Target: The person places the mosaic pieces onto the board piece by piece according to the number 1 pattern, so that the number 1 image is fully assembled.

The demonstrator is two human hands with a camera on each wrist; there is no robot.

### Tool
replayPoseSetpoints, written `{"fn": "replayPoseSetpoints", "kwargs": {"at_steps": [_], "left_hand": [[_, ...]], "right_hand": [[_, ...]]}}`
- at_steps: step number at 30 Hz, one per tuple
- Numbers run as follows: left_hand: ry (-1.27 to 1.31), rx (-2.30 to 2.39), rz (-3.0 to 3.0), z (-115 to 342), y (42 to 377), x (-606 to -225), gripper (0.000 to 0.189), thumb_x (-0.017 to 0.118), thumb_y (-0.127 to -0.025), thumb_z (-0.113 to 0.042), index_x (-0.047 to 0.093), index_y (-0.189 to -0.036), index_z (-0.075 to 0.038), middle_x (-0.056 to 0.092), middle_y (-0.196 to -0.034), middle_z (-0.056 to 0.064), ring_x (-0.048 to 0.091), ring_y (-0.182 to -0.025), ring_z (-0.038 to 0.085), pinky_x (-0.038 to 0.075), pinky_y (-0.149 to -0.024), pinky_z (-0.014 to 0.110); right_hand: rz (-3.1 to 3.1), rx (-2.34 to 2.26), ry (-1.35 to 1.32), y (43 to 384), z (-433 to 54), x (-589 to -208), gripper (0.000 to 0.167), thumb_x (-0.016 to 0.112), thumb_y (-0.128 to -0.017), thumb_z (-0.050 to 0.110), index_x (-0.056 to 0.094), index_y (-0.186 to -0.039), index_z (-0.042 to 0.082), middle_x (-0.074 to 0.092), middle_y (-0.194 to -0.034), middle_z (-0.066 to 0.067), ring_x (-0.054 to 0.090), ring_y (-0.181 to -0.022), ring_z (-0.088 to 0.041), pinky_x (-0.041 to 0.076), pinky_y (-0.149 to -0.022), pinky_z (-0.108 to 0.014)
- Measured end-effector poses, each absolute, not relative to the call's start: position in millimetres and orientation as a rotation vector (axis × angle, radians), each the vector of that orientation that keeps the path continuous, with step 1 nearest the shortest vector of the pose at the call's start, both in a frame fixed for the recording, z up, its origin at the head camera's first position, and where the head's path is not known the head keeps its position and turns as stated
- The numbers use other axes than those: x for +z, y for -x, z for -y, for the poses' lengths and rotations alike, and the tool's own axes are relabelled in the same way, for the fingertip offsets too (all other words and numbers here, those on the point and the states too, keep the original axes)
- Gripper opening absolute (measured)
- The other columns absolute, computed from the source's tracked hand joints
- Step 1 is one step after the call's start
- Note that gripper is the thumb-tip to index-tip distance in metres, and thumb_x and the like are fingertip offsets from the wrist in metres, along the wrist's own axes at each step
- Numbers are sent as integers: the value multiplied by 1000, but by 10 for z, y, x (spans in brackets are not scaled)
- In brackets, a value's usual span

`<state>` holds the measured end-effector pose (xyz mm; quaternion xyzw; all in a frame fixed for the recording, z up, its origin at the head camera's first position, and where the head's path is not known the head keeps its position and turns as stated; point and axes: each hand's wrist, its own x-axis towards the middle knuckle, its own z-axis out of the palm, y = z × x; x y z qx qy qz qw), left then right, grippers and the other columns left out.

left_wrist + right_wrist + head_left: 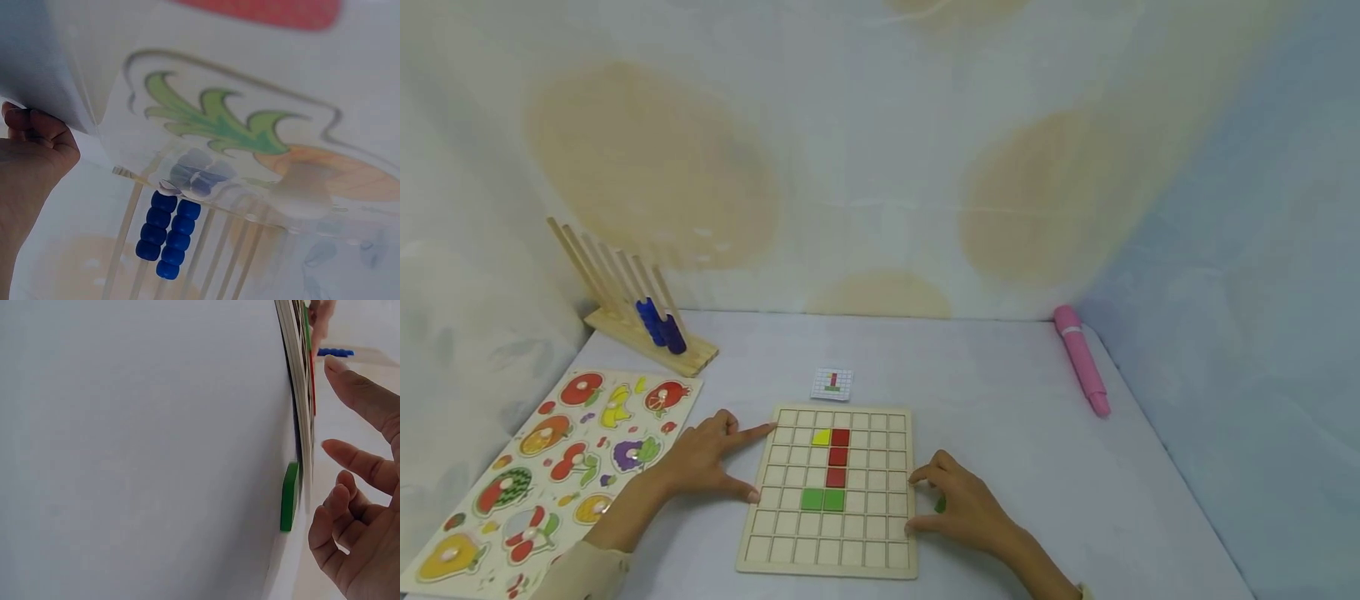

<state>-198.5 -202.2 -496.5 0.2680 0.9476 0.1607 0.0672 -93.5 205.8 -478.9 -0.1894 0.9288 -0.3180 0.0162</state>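
Note:
A wooden grid board (853, 552) lies flat on the table. On its cells sit one yellow piece (823, 437) with a slanted side, a column of three red tiles (837, 457) and two green tiles (833, 500) side by side. At the board's left edge, my left hand (700, 457) spreads thumb and index finger, their tips right at the frame. Across from it, my right hand (966, 508) has thumb and index fingertips at the right edge, the other fingers loosely bent. A loose green piece (289, 497) rests on the table by that hand, partly hidden by it in the head view.
Behind the board lies a small pattern card (832, 384). A fruit puzzle board (561, 462) fills the left side, with a wooden peg stand (655, 342) holding blue beads (658, 327) behind it. A pink rolled object (1081, 360) lies at the back right.

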Motion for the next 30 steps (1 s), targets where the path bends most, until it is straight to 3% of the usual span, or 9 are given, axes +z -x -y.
{"fn": "replayPoseSetpoints", "kwargs": {"at_steps": [16,30], "left_hand": [[-822,496,-2865,2045,1977,-4975,103,70,-56,-85,49,-145,-38,39,-97,-3,34,-79,12,29,-68,31],[-819,492,-2853,2030,1978,-4963,103,71,-56,-84,49,-146,-38,39,-97,-3,34,-80,12,28,-69,32]], "right_hand": [[-3009,-863,374,851,-2345,-4825,48,91,-64,38,71,-102,16,47,-93,11,47,-84,-5,46,-71,-22],[-3029,-835,386,816,-2370,-4859,34,91,-67,27,72,-91,13,48,-90,11,46,-79,-3,47,-70,-21]]}}
